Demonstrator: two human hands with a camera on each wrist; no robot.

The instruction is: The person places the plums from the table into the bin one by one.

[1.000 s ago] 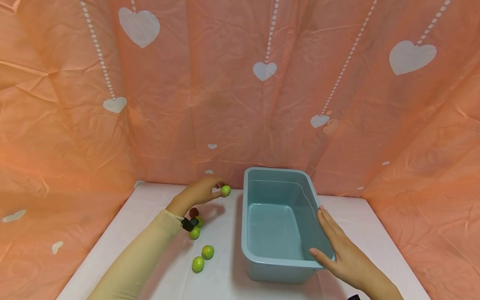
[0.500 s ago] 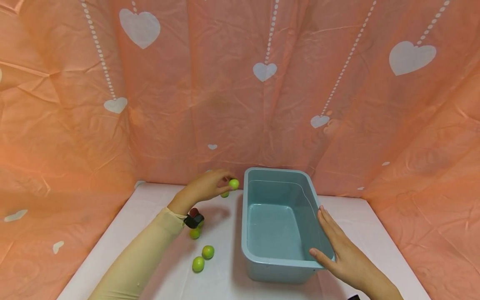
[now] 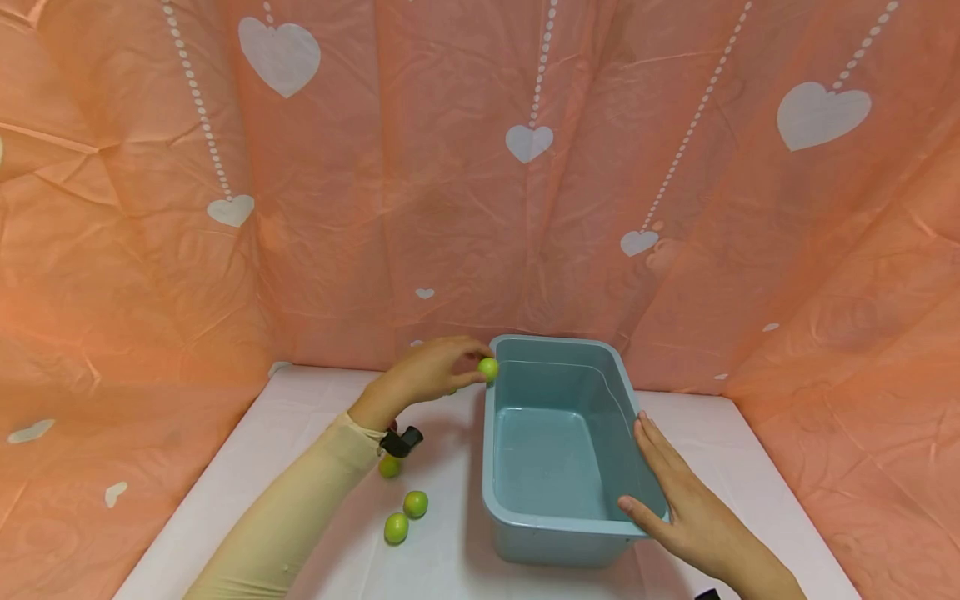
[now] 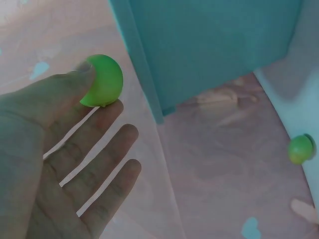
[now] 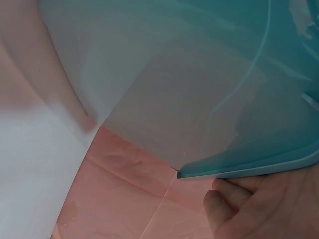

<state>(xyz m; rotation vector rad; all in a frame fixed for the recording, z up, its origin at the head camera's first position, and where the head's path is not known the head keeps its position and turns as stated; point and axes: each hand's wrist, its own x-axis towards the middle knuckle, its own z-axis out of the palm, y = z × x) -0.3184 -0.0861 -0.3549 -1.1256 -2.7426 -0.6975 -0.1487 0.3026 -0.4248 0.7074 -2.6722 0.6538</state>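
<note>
My left hand [image 3: 431, 371] pinches a small green ball [image 3: 488, 368] between thumb and forefinger, right at the far-left rim of the teal plastic tub [image 3: 525, 521]. In the left wrist view the green ball [image 4: 102, 81] sits at my fingertips, with the other fingers straight and the tub's outer wall [image 4: 209, 45] just beyond. My right hand [image 3: 678, 500] lies flat with straight fingers against the tub's right rim near the front corner. The right wrist view shows my fingers [image 5: 234, 206] under the tub's rim [image 5: 249, 169]. The tub's inside is bare.
Three green balls lie on the white table left of the tub: one [image 3: 389, 467] below my left wrist, two more [image 3: 416, 503] [image 3: 396, 527] nearer the front. Another green ball [image 4: 301, 149] shows in the left wrist view. An orange heart-print sheet [image 3: 480, 167] walls in the back and sides.
My left hand has carried the green ball up and to the right, from over the table to the tub's rim. The right hand has stayed on the tub.
</note>
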